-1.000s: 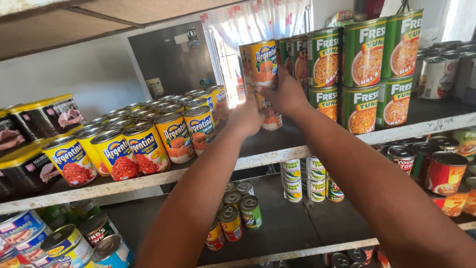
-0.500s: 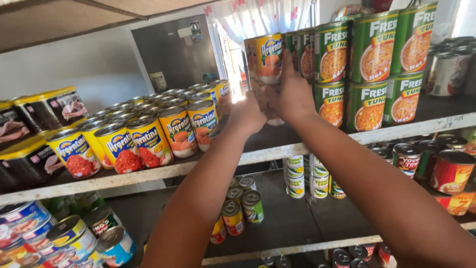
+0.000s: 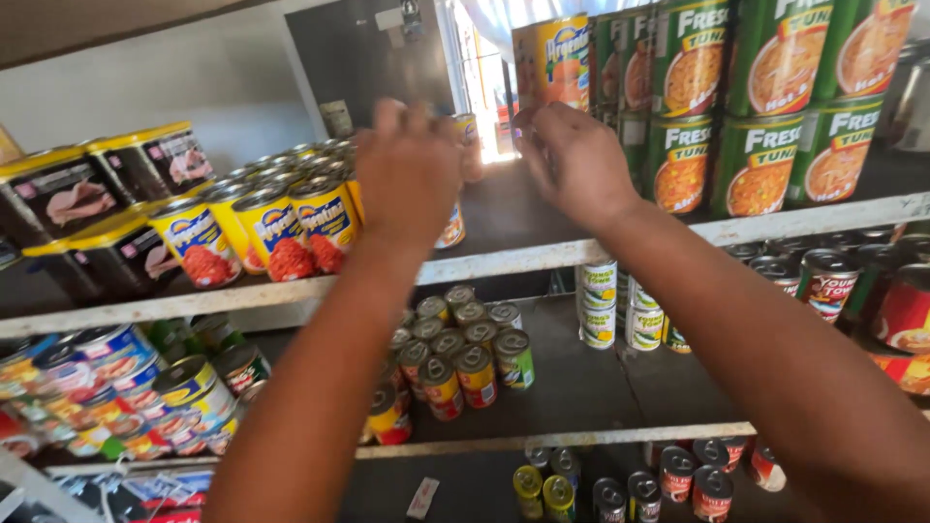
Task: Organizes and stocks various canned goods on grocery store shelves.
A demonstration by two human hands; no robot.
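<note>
Both hands raised, empty

both hands are raised to the upper shelf: the left hand hangs open in front of a row of yellow cans near the shelf's front edge, and the right hand sits just below a yellow-and-orange can that stands on top of the stack, with its fingertips near the can's base. just beside that can, toward the shelf's right end, green cans stand two high. at the left end lie dark rectangular tins with yellow rims.
</note>
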